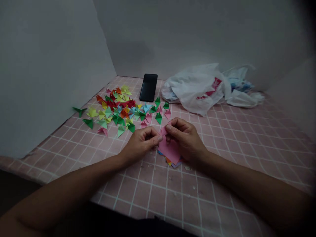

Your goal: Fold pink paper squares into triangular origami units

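Observation:
Between my two hands is a small piece of folded pink paper (163, 131), pinched at its edges. My left hand (143, 141) grips its left side between thumb and forefinger. On the other side, the thumb and fingers of my right hand (185, 136) are closed on the same paper and partly cover it. Just beneath lies a stack of coloured paper squares (171, 152), a pink one on top and blue, orange and yellow corners peeking out below. Beyond my left hand spreads a pile of small folded paper pieces (124, 112) in red, green, yellow, blue and pink.
A black phone (148, 87) lies behind the folded pieces, near the back wall. White plastic bags (195, 87) with red and blue print sit crumpled to its right. The table (237, 138) has a pink checked cover, and walls rise at its left and back.

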{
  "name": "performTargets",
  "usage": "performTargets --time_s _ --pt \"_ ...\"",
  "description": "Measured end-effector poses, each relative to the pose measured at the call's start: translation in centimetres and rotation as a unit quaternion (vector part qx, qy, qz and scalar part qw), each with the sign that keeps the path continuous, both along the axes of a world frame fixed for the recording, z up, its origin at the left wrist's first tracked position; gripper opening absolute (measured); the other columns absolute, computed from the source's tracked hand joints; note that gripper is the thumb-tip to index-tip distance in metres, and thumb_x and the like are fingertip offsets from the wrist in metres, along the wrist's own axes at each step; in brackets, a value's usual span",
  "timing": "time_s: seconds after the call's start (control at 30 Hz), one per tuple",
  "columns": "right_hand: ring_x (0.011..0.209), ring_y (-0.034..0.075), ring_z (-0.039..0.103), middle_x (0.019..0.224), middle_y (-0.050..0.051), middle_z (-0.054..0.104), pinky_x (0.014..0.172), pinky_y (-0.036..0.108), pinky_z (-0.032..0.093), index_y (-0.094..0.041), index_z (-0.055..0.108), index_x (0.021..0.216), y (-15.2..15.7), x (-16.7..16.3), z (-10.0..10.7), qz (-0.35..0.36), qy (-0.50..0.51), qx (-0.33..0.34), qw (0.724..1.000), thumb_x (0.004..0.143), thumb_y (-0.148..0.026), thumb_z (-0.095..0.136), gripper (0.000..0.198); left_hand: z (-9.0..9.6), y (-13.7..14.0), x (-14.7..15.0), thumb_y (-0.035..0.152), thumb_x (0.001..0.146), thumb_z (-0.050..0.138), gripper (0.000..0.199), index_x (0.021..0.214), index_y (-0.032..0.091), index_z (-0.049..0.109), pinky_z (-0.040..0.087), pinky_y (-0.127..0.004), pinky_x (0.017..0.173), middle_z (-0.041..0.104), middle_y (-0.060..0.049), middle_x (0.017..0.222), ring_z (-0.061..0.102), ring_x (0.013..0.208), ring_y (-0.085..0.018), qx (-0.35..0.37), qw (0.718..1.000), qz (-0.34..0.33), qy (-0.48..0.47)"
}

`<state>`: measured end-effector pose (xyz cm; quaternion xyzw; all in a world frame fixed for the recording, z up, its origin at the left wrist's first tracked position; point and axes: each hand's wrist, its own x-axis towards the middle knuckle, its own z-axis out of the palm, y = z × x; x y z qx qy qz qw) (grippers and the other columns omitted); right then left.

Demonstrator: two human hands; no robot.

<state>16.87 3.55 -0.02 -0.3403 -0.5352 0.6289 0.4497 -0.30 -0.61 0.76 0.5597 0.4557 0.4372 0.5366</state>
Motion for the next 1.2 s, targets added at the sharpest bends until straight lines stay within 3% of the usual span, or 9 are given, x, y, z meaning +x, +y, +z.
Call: performTargets --time_s 0.17,0.4,0.73,0.93,1.2 --pt "0.054 0.009 0.051 0.062 -0.005 0.058 0.054 0.022 0.041 -0.019 0.060 0.075 -0.5 -0.2 0.0 0.024 0.015 -0.031 0.999 0.079 -0.034 0.078 0.024 0.1 -0.1 0.2 0.033 0.081 0.071 0.019 0.083 0.016 0.063 0.046 -0.024 0.059 0.064 -0.001 0.075 0.057 0.064 -0.011 0.030 0.999 0.012 -0.021" --pt "0.054 0.009 0.052 0.060 -0.004 0.059 0.053 0.022 0.039 -0.018 0.061 0.076 -1.2 -0.5 0.0 0.040 0.020 -0.050 0.998 0.080 -0.033 0.078 0.023 0.0 -0.4 0.2 0.040 0.085 0.068 0.029 0.072 0.017 0.057 0.041 -0.023 0.053 0.058 0.002 0.060 0.053 0.053 -0.010 0.019 0.998 0.036 0.046" --pt "0.053 0.009 0.050 0.061 -0.005 0.058 0.053 0.022 0.039 -0.019 0.059 0.075 -1.3 -0.6 0.2 0.014 0.022 -0.064 0.998 0.080 -0.034 0.076 0.023 0.1 -0.8 0.3 0.038 0.095 0.052 0.037 0.064 0.018 0.049 0.036 -0.023 0.053 0.049 0.005 0.053 0.046 0.051 -0.009 0.085 0.985 0.026 0.147" --pt "0.052 0.009 0.050 0.058 -0.004 0.058 0.052 0.022 0.038 -0.018 0.059 0.072 -1.3 -0.4 0.4 0.031 -0.004 -0.034 0.999 0.080 -0.036 0.075 0.025 0.0 -0.5 0.2 0.039 0.090 0.060 0.026 0.077 0.016 0.058 0.042 -0.024 0.059 0.058 0.002 0.066 0.053 0.060 -0.011 0.063 0.996 0.015 0.058" --pt "0.052 0.010 0.051 0.057 -0.002 0.057 0.052 0.024 0.038 -0.018 0.057 0.066 -0.8 -0.2 0.5 0.014 -0.047 0.005 0.999 0.092 -0.041 0.060 0.034 0.3 0.0 -0.1 0.036 0.085 0.065 0.028 0.068 0.016 0.056 0.040 -0.022 0.055 0.055 0.004 0.057 0.049 0.053 -0.008 0.004 1.000 0.003 0.000"
